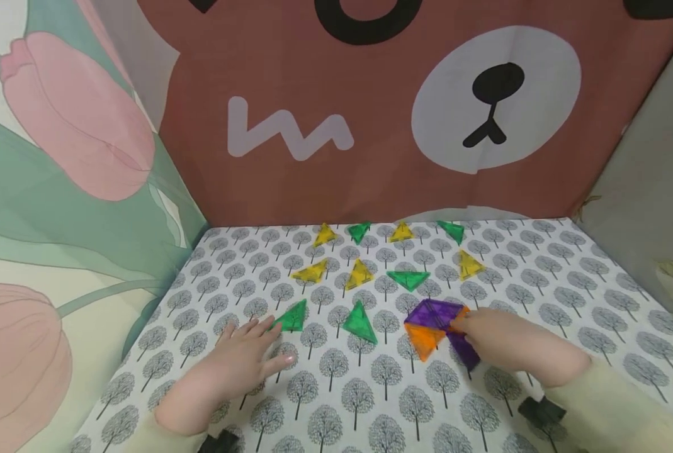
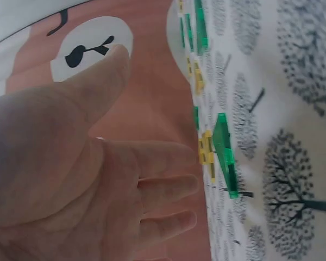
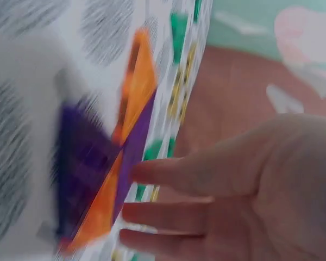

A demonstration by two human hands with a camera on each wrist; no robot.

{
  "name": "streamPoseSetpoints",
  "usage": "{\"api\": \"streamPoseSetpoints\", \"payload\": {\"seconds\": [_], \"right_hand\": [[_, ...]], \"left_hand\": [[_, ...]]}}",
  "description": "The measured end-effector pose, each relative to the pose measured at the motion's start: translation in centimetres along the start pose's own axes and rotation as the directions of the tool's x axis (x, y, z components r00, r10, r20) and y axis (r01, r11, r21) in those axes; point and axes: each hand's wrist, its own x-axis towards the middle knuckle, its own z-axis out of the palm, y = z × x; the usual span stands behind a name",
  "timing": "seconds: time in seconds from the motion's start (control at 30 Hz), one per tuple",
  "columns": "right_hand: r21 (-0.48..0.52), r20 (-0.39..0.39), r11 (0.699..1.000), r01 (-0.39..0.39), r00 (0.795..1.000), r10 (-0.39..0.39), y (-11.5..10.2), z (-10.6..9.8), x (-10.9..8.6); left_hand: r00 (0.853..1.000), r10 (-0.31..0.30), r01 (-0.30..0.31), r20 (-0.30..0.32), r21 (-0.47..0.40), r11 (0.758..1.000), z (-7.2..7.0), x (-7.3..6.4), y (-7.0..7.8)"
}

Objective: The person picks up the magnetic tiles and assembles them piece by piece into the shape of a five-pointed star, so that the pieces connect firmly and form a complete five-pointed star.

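Cluster of purple and orange triangles: at nine o'clock from the right hand, edges meeting, apparently fitted as one shape. Right fingers: straight, touching it, presumably to steady. Left hand: fingers spread, gripping nothing; green triangle near, at two o'clock. Yellow triangles, further green triangles: loose, nine to one o'clock from cluster. Containers: none visible.

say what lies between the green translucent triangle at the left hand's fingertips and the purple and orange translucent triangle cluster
Another green translucent triangle lies there, on the white tree-printed cloth; the head view shows it.
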Motion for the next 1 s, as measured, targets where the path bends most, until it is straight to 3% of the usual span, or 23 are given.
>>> {"api": "streamPoseSetpoints", "payload": {"seconds": [0.1, 0.2, 0.3, 0.43, 0.57, 0.7, 0.83, 1.0], "right_hand": [[0.023, -0.022, 0.999, 0.041, 0.999, -0.040, -2.5, -0.4, 1.5], [0.128, -0.010, 0.990, 0.058, 0.998, -0.057, -5.5, -0.1, 3.1], [0.224, 0.033, 0.974, 0.047, 0.998, -0.056, -8.3, 0.6, 4.9], [0.238, 0.051, 0.970, 0.054, 0.996, -0.068, -10.7, 1.7, 7.0], [0.210, 0.057, 0.978, 0.019, 0.998, -0.032, -11.5, 2.3, 8.2], [0.182, 0.056, 0.983, -0.001, 0.998, -0.010, -11.5, 2.6, 8.5], [0.154, 0.005, 0.988, 0.024, 1.000, -0.025, -11.3, 2.9, 8.2], [0.112, -0.064, 0.992, 0.055, 0.997, -0.048, -11.0, 3.0, 7.9]], "left_hand": [[1.000, 0.009, -0.009, 0.028, 0.011, 1.000, 0.6, 0.9, -0.2], [1.000, 0.005, -0.007, 0.031, 0.041, 0.999, 1.0, 1.6, 0.0], [1.000, 0.001, -0.002, 0.010, 0.072, 0.997, 1.3, 2.0, 0.6], [0.999, -0.013, 0.017, -0.046, 0.091, 0.996, 1.6, 2.6, 1.8], [0.997, -0.025, 0.035, -0.072, 0.135, 0.990, 2.1, 3.4, 2.7], [0.998, -0.044, 0.050, -0.046, 0.150, 0.987, 2.4, 4.0, 3.0], [0.999, -0.040, 0.045, -0.037, 0.140, 0.989, 2.5, 4.2, 3.0], [0.997, -0.001, 0.010, -0.073, 0.134, 0.991, 2.6, 4.1, 2.8]]}}
